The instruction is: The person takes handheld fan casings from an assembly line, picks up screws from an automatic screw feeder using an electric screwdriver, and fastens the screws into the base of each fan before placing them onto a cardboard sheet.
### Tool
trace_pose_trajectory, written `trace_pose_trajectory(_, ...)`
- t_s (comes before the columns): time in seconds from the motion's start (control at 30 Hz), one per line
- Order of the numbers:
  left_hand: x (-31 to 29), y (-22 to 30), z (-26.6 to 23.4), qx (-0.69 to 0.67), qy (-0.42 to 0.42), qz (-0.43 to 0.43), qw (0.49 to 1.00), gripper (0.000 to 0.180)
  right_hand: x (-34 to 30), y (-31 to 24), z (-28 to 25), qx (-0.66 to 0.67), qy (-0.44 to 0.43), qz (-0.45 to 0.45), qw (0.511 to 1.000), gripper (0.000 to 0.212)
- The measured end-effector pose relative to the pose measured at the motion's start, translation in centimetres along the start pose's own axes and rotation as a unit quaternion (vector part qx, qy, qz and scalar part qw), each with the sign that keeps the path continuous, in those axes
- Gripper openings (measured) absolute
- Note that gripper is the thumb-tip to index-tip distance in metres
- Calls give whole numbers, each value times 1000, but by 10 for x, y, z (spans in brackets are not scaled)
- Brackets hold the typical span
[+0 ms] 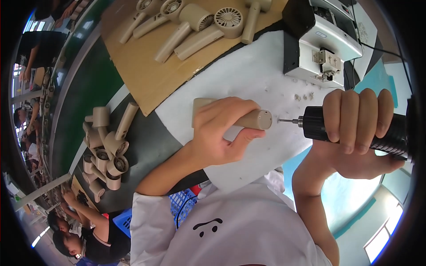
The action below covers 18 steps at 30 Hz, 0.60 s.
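Observation:
My left hand (217, 128) is wrapped round a beige handheld fan (250, 119), which lies sideways above a white foam sheet (182, 111). The end of its handle, with small holes in it, faces right. My right hand (357, 128) grips a black electric screwdriver (313, 123) held level. Its bit points left at the handle end, with a small gap between them; a tiny screw seems to sit on the tip. Most of the fan's head is hidden behind my left hand.
Several beige fans (195, 20) lie on brown cardboard (137, 57) at the far side. More fans (106, 150) are piled at left on the dark bench. A silver-and-black screw feeder (324, 53) stands at far right, near small loose screws (304, 96). Other people (84, 226) work at left.

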<state>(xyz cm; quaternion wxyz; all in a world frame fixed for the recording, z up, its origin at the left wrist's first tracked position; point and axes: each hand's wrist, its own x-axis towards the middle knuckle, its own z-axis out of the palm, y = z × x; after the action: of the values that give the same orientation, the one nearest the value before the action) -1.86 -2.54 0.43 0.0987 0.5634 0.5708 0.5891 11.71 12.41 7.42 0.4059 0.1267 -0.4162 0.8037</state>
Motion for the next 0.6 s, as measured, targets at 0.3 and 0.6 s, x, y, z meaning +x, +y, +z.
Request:
trace_pose_trajectory(0.3, -2, -8, -1, 10, -16, 11, 1000, 31, -8, 18, -4, -29, -30, 15, 999, 51)
trace_pose_trajectory(0.6, -3, -5, -3, -7, -17, -3, 1000, 28, -7, 14, -7, -1, -55, -3, 998, 49)
